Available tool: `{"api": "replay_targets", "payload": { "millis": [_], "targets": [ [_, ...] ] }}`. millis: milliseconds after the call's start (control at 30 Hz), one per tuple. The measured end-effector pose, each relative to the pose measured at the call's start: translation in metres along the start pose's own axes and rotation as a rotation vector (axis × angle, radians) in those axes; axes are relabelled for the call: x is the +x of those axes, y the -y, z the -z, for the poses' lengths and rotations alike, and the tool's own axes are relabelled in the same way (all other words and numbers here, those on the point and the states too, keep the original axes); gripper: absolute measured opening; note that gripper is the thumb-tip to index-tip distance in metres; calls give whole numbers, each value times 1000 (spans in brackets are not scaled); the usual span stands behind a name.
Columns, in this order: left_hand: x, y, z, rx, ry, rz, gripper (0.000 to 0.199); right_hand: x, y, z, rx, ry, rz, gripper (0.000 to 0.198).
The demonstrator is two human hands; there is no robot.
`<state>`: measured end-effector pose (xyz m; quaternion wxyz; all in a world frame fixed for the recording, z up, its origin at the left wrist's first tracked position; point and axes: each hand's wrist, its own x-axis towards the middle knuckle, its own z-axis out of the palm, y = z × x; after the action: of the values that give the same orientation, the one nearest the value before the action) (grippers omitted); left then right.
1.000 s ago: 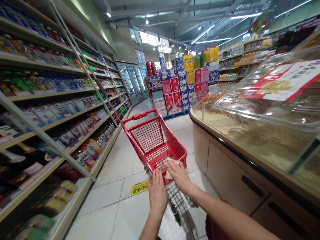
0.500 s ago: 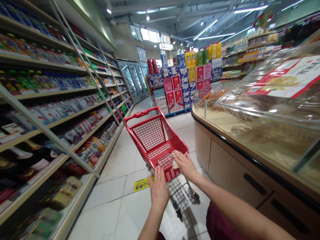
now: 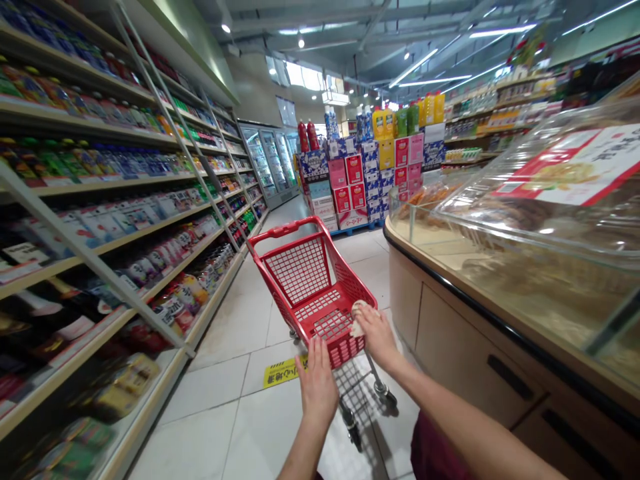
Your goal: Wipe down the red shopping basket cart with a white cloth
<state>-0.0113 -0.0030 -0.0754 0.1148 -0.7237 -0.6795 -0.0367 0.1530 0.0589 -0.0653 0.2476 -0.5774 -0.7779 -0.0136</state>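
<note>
My right hand (image 3: 379,335) holds a bunched white cloth (image 3: 358,319) on the near right corner of the red cart (image 3: 354,283), my left hand (image 3: 319,385) lies straight and loose at its near rim, and to the right a clear plastic box (image 3: 500,205) with brown food inside is over the counter (image 3: 445,313).

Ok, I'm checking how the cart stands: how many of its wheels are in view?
3: the near-left wheel, the near-right wheel and the far-left wheel, which shows only partly. Another may be hidden behind the red cart's basket.
</note>
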Motion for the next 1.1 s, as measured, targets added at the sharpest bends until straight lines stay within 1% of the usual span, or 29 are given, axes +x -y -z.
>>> {"api": "replay_targets", "payload": {
  "millis": [67,100,133,167,267,300,333,367,433,467,500,533,600,633,667,700,767,800,833,867,933,967,1000,1033,1100],
  "targets": [
    [0,0,0,6,-6,9,74,-3,5,-4,48,16,208,40],
    [-1,0,1,10,-8,9,74,-3,7,-4,66,27,289,39],
    [-1,0,2,13,-11,6,74,-3,6,-3,71,35,315,39],
    [-2,0,3,13,-13,-1,75,-2,3,-1,62,36,279,40],
    [-2,-1,5,5,-6,-10,75,1,-6,6,-4,14,0,42],
    [-1,-1,6,5,1,-3,75,1,-6,7,-13,3,-40,42],
    [-1,-2,6,5,11,7,74,0,-4,6,-6,-2,-19,42],
    [0,-3,7,5,21,19,73,-1,0,3,12,1,62,41],
    [1,-4,7,3,29,29,71,-5,6,-2,58,21,268,40],
    [1,-4,8,0,28,25,71,-5,6,-3,70,31,326,39],
    [0,-3,8,-5,24,17,71,-5,4,-4,68,33,324,40],
    [0,-3,8,-10,18,7,72,-4,1,-3,54,24,261,40],
    [-1,-3,8,-19,10,-3,72,-2,-7,-3,15,-17,66,43],
    [-1,-3,8,-21,9,1,72,-1,-9,-3,5,-38,13,43],
    [-1,-3,8,-23,10,10,72,-2,-9,-4,7,-57,17,43],
    [-1,-4,7,-23,12,21,71,-3,-7,-7,20,-69,76,43],
    [-1,-4,7,-21,13,34,71,-6,-3,-11,55,-75,265,41],
    [0,-4,6,-20,12,33,70,-7,-3,-12,62,-73,323,40],
    [0,-4,6,-20,11,27,71,-7,-5,-12,57,-70,330,41],
    [0,-4,6,-21,11,20,71,-7,-8,-11,41,-70,284,41],
    [0,-4,6,-28,10,8,71,-5,-15,-9,-6,-86,109,43],
    [0,-4,5,-31,7,8,71,-4,-17,-8,-22,-99,44,43],
    [0,-4,5,-33,2,12,71,-4,-17,-9,-27,-113,27,43],
    [0,-4,4,-33,-3,18,70,-5,-14,-11,-19,-126,65,41],
    [0,-5,3,-31,-10,30,70,-8,-5,-16,19,-135,245,38]
  ]
}}
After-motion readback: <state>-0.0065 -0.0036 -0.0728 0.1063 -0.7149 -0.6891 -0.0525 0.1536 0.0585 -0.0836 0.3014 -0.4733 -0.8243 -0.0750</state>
